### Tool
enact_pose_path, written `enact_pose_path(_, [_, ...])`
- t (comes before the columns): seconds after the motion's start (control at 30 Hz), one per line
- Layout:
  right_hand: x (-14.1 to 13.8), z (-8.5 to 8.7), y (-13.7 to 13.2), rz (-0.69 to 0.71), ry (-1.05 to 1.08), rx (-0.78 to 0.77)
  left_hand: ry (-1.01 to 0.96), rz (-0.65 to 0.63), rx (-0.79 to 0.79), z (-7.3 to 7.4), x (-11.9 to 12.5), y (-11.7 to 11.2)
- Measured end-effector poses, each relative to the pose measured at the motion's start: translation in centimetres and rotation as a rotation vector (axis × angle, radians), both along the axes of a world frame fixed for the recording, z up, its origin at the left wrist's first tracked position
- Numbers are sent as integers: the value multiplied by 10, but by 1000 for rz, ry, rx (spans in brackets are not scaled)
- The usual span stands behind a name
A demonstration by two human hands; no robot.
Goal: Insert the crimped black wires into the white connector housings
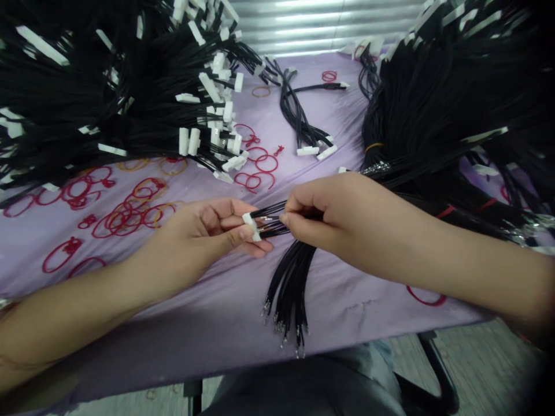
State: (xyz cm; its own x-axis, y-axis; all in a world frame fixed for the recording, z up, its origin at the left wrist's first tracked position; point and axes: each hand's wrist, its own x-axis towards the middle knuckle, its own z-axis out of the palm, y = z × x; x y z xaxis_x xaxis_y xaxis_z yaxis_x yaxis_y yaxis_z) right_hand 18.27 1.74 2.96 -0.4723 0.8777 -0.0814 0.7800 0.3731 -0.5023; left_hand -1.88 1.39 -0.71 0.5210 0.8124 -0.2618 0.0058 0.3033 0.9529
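My left hand [212, 228] pinches a small white connector [251, 226] between thumb and fingers. My right hand [325, 211] is closed on thin black wires [271, 222] whose tips meet that connector. A bundle of black wires [288, 283] with bare metal ends hangs down from my right hand over the purple table cover [217, 312]. Both hands sit close together at the centre of the view.
Large heaps of black wires with white connectors lie at the back left [108, 86] and the right [442, 98]. Red and orange rubber bands [125, 211] are scattered on the cover. A small wire bunch [303, 124] lies further back. The table's front edge is near my lap.
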Motion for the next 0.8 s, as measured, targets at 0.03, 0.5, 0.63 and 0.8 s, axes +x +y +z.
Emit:
enact_pose_path(0.03, [0, 0, 0, -3, -2, -1, 1, 0, 1, 0, 0, 0])
enact_pose_path(0.5, [-1, 2, -1, 34, 18, -12, 23, 48, -50, 4, 2, -1])
enact_pose_path(0.63, [-1, 1, -2, 16, 6, -12, 26, 46, -58, 5, 2, -1])
enact_pose_path(0.8, [-1, -1, -3, 82, 21, -20, 32, 32, -45, 5, 2, -1])
